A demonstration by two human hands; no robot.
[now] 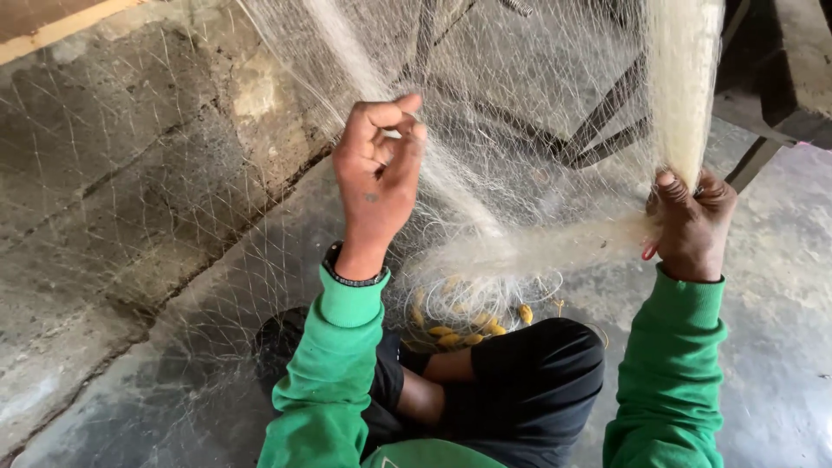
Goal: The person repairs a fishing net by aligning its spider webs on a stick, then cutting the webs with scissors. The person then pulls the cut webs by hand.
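Item: fishing net, fine pale monofilament mesh, nearly see-through, hanging from above and spread across most of the view in front of a seated person. Mesh threads thin and whitish; the grey wall and floor show through them.

Gathered portion: a thick cream-white bundle of netting drops from the upper right edge into the right hand, then trails left as a looser rope-like strand toward the lap.

Attachments: small yellow floats, oval, clustered low in the centre among coiled line, lying just above the person's crossed legs in black trousers.

Left hand: raised, back toward the camera, fingertips pinched together on a strand of mesh near the top of the hand. Black band at the wrist; green sleeve below it.

Right hand: clenched around the gathered bundle, thumb pressed over it; a small red-pink object shows at the lower edge of the fist, kind not discernible.

Surroundings: rough concrete block wall at left, grey concrete floor at right, dark slanting bars behind the net.

Packages, labels, signs: none can be made out through the mesh
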